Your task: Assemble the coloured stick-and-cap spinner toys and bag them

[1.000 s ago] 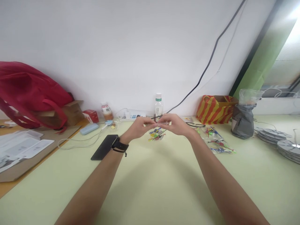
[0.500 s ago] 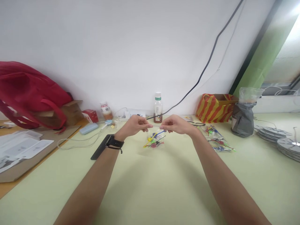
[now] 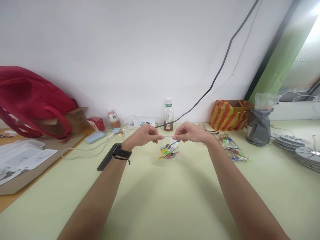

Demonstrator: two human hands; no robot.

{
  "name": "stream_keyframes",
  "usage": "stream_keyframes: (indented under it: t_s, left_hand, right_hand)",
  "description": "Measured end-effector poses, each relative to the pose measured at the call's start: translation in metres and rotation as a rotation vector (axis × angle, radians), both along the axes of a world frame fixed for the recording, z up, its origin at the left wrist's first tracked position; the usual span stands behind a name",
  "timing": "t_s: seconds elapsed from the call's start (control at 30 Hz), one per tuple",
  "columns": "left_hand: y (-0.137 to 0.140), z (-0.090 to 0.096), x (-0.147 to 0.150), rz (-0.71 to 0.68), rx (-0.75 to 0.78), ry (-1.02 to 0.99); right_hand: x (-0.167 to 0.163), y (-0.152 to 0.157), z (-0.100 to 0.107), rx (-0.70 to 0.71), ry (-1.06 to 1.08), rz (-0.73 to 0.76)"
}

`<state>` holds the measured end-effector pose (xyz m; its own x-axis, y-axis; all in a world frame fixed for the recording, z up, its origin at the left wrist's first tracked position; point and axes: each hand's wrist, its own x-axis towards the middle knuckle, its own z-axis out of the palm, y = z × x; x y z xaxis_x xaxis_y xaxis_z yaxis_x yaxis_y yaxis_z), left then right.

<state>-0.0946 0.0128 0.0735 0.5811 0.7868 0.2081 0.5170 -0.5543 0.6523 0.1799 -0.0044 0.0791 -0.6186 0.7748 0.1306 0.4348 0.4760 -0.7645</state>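
Observation:
Between my two hands hangs a clear plastic bag (image 3: 170,151) with small yellow, blue, red and green plastic pieces inside. My left hand (image 3: 147,135) is closed in a pinch on the bag's upper left edge. On the upper right edge my right hand (image 3: 186,133) pinches it too, thumb against fingers. The bag's top edge stretches between the fingertips, above the table. A black watch (image 3: 121,153) is on my left wrist. Just behind the hands stands a bottle of brown drink (image 3: 168,116) with a white cap.
More packed coloured pieces (image 3: 232,148) lie to the right, beside a striped bag (image 3: 226,116), a grey bag (image 3: 258,128) and stacked discs (image 3: 310,156). A black phone (image 3: 107,158), a blue case (image 3: 95,137) and a red backpack (image 3: 32,100) are on the left.
The plastic bag has shifted slightly right, with its coloured pieces settling differently inside. My fingertips have come a little closer together along its top edge.

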Motion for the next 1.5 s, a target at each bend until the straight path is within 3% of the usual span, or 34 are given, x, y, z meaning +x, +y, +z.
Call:
stream_keyframes:
  t_s: [1.5]
  left_hand:
    - [-0.0073, 0.0076, 0.0047, -0.138, -0.004, 0.121]
  right_hand:
    - [0.0082, -0.0035, 0.0067, -0.055, -0.107, 0.052]
